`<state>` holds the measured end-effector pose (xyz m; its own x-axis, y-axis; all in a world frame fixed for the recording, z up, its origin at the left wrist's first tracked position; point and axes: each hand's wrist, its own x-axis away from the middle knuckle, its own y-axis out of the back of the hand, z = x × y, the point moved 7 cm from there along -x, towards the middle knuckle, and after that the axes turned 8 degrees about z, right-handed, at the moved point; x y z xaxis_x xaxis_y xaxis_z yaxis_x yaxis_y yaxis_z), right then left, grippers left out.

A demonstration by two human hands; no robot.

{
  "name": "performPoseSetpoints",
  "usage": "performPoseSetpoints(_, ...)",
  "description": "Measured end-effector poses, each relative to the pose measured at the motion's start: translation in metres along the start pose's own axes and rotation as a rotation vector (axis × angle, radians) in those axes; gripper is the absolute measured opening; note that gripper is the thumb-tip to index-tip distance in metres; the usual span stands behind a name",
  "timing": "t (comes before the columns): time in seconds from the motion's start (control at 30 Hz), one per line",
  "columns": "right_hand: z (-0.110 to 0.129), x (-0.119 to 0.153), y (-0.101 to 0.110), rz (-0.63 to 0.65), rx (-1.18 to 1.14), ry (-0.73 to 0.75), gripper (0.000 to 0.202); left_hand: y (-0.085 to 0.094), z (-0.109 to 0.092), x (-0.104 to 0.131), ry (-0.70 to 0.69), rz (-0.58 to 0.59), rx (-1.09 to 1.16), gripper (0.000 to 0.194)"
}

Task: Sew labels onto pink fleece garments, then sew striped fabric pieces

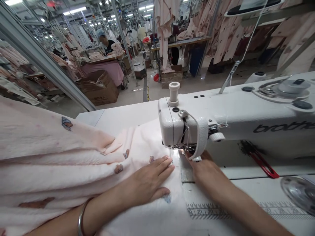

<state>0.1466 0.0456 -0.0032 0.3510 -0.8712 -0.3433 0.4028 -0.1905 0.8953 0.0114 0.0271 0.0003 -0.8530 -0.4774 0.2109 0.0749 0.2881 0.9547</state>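
Pale pink printed cloth (142,141) ran from lower left to centre, reaching a white sewing machine (236,108). The left hand (149,179) lay flat on it, grip open; the right hand's (206,170) grip, near centre, was too hidden to tell. Aligning seemed underway; next called for smooth feeding.

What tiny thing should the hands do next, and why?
Maybe the right hand should ease back a little, because its fingers reach in close under the machine. The left hand lies flat on the cloth, so it can probably hold that steady.
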Motion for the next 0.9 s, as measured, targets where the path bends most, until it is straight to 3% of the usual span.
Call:
performPoseSetpoints(0.1,0.027,0.028,0.002,-0.016,0.013,0.038,0.049,0.001,0.001,0.000,-0.009,-0.014,0.012,0.061)
performPoseSetpoints(0.23,0.040,0.040,-0.002,-0.064,0.111,0.035,0.047,0.001,0.005,0.001,-0.011,-0.044,0.041,0.061)
performPoseSetpoints(0.53,0.032,0.027,-0.017,-0.048,0.046,-0.044,0.050,0.001,0.017,0.001,0.046,0.019,-0.013,0.061)
performPoseSetpoints(0.9,0.030,0.022,-0.020,0.015,0.076,-0.031,0.054,-0.001,0.023,0.000,0.065,-0.018,0.013,0.058)
